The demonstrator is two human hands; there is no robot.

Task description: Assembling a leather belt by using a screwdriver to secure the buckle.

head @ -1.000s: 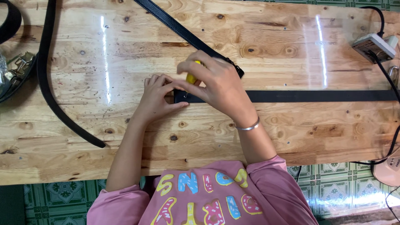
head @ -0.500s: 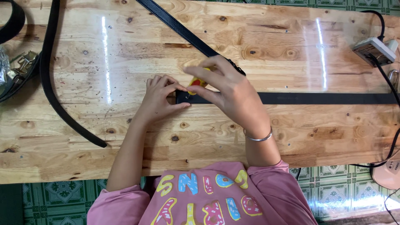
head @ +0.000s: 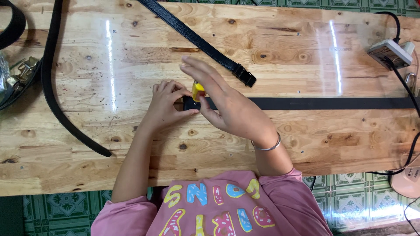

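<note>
From where I watch, a loose black strap (head: pixel 57 91) curves down the left of the wooden table (head: pixel 131 175). My left hand (head: pixel 164 107) has its fingers curled down, pressing the end of the flat black belt (head: pixel 315 103) against the table. Just right of it, my right hand (head: pixel 227 105) pinches a small yellow tool (head: pixel 197 91) between thumb and forefinger, other fingers spread wide; the tool's tip seems to touch the belt end, though the hand partly hides it. The belt runs off right.

Four black belts (head: pixel 315 103), two hands (head: pixel 227 107)
</note>
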